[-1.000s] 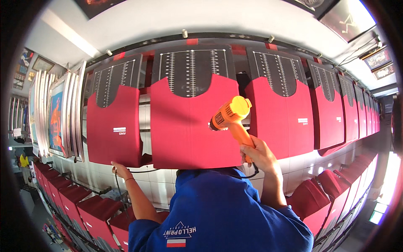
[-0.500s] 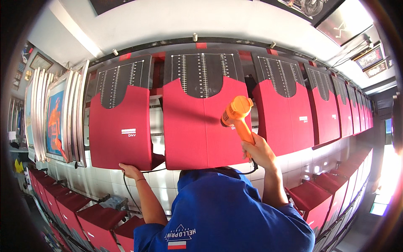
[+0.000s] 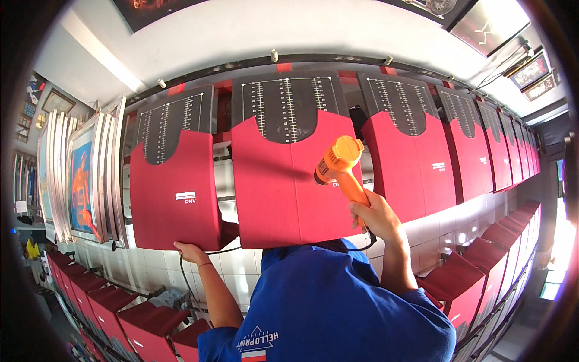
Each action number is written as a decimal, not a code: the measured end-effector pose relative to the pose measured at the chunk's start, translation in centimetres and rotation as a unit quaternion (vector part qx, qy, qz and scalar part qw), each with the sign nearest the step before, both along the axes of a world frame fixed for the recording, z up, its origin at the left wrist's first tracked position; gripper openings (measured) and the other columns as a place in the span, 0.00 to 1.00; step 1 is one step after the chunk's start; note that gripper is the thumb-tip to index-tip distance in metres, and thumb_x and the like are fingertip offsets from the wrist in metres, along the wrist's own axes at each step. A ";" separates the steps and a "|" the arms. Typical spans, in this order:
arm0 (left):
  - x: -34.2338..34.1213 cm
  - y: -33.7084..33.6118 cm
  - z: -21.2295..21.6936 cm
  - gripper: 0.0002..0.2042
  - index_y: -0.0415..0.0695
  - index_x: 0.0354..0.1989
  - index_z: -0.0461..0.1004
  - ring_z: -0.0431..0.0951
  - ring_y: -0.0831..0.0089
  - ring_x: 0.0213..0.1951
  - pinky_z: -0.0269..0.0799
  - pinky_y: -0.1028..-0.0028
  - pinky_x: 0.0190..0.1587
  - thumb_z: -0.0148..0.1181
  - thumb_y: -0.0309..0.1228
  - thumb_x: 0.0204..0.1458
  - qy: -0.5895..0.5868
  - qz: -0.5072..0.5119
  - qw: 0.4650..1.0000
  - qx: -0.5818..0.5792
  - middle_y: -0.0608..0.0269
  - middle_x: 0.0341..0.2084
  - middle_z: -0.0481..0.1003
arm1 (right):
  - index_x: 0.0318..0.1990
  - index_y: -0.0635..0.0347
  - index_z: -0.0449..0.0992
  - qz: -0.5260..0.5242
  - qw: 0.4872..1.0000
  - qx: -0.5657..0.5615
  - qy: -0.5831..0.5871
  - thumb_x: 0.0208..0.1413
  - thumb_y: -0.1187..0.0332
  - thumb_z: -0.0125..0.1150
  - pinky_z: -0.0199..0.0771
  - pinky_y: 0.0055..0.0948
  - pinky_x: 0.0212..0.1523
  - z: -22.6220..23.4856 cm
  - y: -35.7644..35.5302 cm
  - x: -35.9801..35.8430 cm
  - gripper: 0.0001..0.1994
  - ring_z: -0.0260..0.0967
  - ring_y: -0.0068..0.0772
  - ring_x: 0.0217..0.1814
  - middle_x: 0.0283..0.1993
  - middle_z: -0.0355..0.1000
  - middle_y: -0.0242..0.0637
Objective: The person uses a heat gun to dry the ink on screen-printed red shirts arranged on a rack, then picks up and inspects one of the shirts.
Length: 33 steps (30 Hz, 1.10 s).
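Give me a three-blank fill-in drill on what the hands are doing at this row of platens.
1. The right hand grips an ______ heat gun by its handle.
2. The heat gun is held in front of a ______ middle garment stretched on a platen.
3. The left hand touches the ______ edge of the neighbouring garment.

Missing words: orange; red; lower

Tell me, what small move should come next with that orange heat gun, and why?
Probably sweep the orange heat gun leftward across the middle red shirt. The right hand points it near that shirt's right edge only; the left hand is at the neighbouring red shirt's lower edge.
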<state>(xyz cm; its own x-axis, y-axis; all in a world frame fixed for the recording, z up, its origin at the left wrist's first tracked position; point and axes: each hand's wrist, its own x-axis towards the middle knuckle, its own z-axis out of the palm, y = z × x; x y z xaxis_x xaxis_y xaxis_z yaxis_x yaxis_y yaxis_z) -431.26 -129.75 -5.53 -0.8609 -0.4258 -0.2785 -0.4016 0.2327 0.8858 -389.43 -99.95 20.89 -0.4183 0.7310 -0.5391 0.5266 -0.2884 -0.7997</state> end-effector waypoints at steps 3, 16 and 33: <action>-0.3 0.0 -0.3 0.37 0.25 0.53 0.70 0.75 0.47 0.50 0.70 0.60 0.54 0.46 0.56 0.59 -0.006 0.014 1.000 -0.022 0.36 0.51 0.72 | 0.39 0.65 0.70 0.010 1.000 0.013 -0.008 0.57 0.64 0.58 0.69 0.23 0.21 -0.4 -0.2 0.0 0.12 0.72 0.23 0.24 0.26 0.71 0.34; -0.1 -0.2 0.0 0.37 0.25 0.53 0.70 0.74 0.47 0.50 0.69 0.60 0.55 0.46 0.56 0.58 0.004 0.005 1.000 -0.023 0.35 0.52 0.72 | 0.40 0.66 0.70 -0.002 1.000 0.010 0.011 0.57 0.66 0.58 0.67 0.22 0.20 -0.7 -0.5 0.8 0.11 0.69 0.20 0.21 0.25 0.70 0.33; 0.1 0.3 0.3 0.37 0.25 0.54 0.69 0.73 0.46 0.51 0.69 0.60 0.56 0.44 0.56 0.59 0.006 0.002 1.000 -0.017 0.34 0.53 0.71 | 0.40 0.66 0.69 -0.047 0.999 0.001 0.006 0.58 0.68 0.56 0.67 0.20 0.18 -0.5 -0.1 2.2 0.10 0.70 0.21 0.21 0.25 0.69 0.32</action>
